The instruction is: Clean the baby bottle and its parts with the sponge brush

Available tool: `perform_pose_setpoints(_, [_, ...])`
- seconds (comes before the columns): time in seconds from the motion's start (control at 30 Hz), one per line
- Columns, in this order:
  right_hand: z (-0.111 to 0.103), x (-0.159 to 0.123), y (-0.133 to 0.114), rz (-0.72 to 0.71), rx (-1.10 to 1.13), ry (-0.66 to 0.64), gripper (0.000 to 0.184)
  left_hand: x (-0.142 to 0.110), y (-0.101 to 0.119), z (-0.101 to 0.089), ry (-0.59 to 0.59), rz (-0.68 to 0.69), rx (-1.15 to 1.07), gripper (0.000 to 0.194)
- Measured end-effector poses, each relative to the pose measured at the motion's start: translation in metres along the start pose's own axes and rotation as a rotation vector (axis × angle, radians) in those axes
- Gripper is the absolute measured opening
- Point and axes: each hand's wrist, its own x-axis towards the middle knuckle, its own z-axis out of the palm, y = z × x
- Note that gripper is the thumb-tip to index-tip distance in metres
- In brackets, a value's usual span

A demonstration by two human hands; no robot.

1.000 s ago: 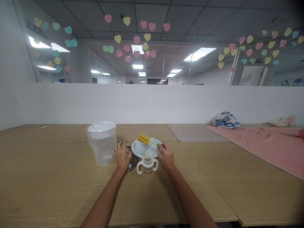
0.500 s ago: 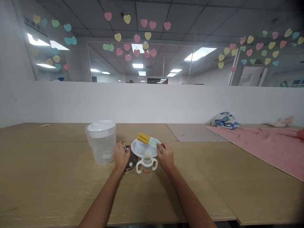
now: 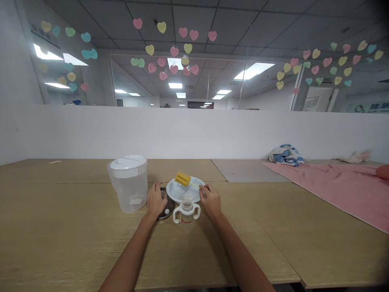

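Observation:
My right hand point(image 3: 211, 200) pinches the thin light-green handle of a yellow sponge bottle brush point(image 3: 182, 178). The brush's sponge head is over the far left part of a white plate point(image 3: 197, 181). My left hand point(image 3: 156, 201) is curled at the left side of a dark metal dish point(image 3: 163, 214), thumb over the dish and fingers partly hidden. A small white part lies in that dish. Between my hands, in front of the plate, a clear baby bottle point(image 3: 187, 215) with two white handles stands upright, its mouth uncovered. Small clear and white parts point(image 3: 188, 197) sit at the plate's near edge.
A translucent pitcher point(image 3: 130, 190) with a white lid stands left of my left hand. At the right, a pink cloth point(image 3: 334, 182) covers the table, with a crumpled blue-and-white cloth point(image 3: 285, 155) behind it. A white wall point(image 3: 182, 132) runs along the back.
The view has shifted slightly. My hands, the bottle brush and the dishes keep nearly the same places, with my right hand still on the brush handle.

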Motion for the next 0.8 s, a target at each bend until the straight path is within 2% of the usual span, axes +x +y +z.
perform_pose_setpoints(0.07, [0.0, 0.0, 0.0, 0.008, -0.001, 0.002, 0.023, 0.003, 0.008, -0.006, -0.01, 0.085, -0.056, 0.045])
perform_pose_setpoints(0.17, [0.0, 0.0, 0.0, 0.02, -0.013, 0.003, 0.023, 0.008, 0.023, -0.01, -0.158, 0.157, -0.094, 0.036])
perform_pose_setpoints(0.3, [0.0, -0.001, 0.0, 0.041, -0.041, 0.012, 0.023, 0.018, 0.042, -0.001, -0.381, 0.131, -0.028, 0.027])
perform_pose_setpoints(0.5, [-0.002, 0.0, 0.001, 0.042, -0.051, 0.013, 0.023, 0.035, 0.05, 0.007, -0.566, 0.04, -0.024, 0.007])
perform_pose_setpoints(0.67, [-0.005, 0.001, -0.002, 0.042, -0.017, 0.056, 0.022, 0.028, 0.045, -0.008, -0.449, 0.048, -0.103, 0.02])
perform_pose_setpoints(0.8, [-0.009, 0.0, -0.005, -0.022, 0.083, 0.069, 0.019, 0.008, 0.032, -0.011, -0.216, 0.098, -0.331, 0.02])
